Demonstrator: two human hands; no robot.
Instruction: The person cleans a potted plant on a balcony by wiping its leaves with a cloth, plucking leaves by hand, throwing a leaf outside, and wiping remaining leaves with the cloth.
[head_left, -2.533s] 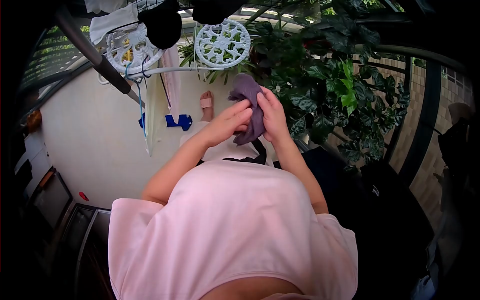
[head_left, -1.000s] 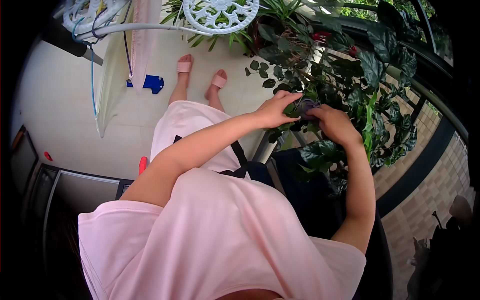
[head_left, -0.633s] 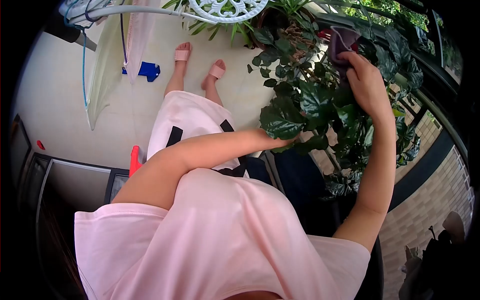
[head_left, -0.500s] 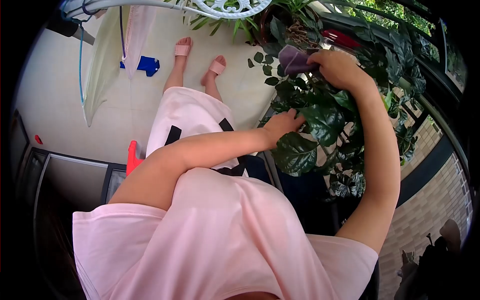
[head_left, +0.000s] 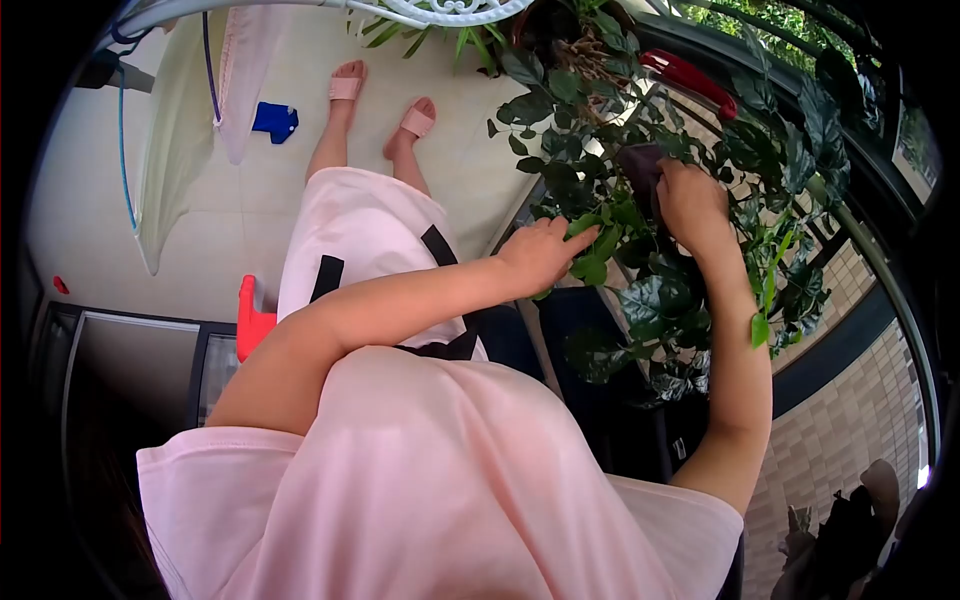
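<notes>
A leafy potted plant (head_left: 655, 305) with dark glossy leaves spreads in front of me on the right, beside the railing. My left hand (head_left: 540, 257) is at its near left side, fingers closed on some lighter green leaves (head_left: 603, 245); the fingertips are partly hidden among them. Deeper in the foliage, my right hand (head_left: 693, 207) grips a dark purple cloth (head_left: 640, 172), which hangs from the fingers against the leaves. Part of the cloth is in shadow.
A red curved handle-like object (head_left: 690, 82) lies beyond the plant by the dark railing (head_left: 850, 215). Sheer fabric (head_left: 185, 130) hangs at upper left. A blue item (head_left: 276, 122) lies on the tiled floor (head_left: 240, 200). Near my left elbow is a red plastic object (head_left: 253, 325).
My right hand has moved down and nearer with the cloth, lower into the foliage. My left hand has shifted slightly left and up; the large leaf beside it has gone, and lighter leaves show.
</notes>
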